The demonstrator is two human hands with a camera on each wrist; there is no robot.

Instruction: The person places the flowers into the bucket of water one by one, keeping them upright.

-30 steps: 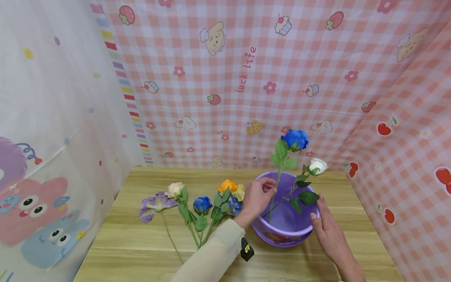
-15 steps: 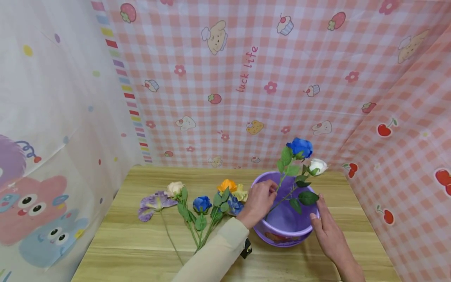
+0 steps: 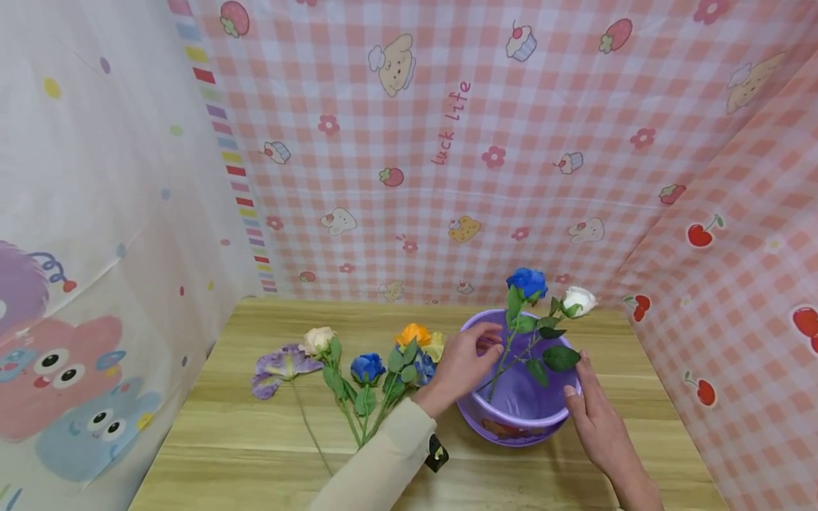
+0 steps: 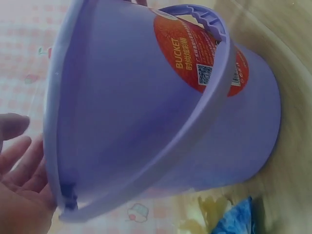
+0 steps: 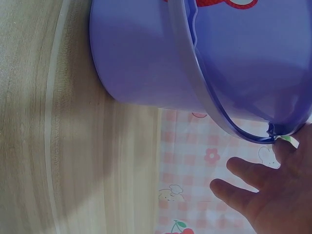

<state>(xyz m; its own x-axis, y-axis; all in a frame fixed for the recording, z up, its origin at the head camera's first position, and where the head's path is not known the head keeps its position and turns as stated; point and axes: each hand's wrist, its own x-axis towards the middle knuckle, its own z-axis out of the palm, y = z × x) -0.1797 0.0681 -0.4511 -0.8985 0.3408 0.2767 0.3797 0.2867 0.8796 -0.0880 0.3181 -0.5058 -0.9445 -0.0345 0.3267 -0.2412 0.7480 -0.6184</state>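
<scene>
A purple bucket (image 3: 517, 433) stands upright on the table, its handle (image 4: 195, 122) folded down along the side. In it lean two artificial flowers, a blue rose (image 3: 527, 283) and a white rose (image 3: 579, 301), heads above the rim. My left hand (image 3: 466, 362) is over the bucket's left rim, thumb and fingers apart, fingertips close beside the blue rose's stem. The left wrist view shows these fingers (image 4: 24, 168) loosely spread behind the rim, holding nothing. My right hand (image 3: 601, 426) rests against the bucket's right rim with straight fingers, spread in the right wrist view (image 5: 273, 185).
Left of the bucket lie several artificial flowers on the wooden table (image 3: 211, 440): a purple one (image 3: 281, 369), a cream rose (image 3: 318, 341), a blue rose (image 3: 367, 369) and an orange flower (image 3: 412, 335). Checked cloth (image 3: 409, 142) hangs behind and to the right.
The blue rose has sunk lower into the bucket, and its head swung right, then back left. My left hand has let go of its stem. My right hand has stayed at the rim.
</scene>
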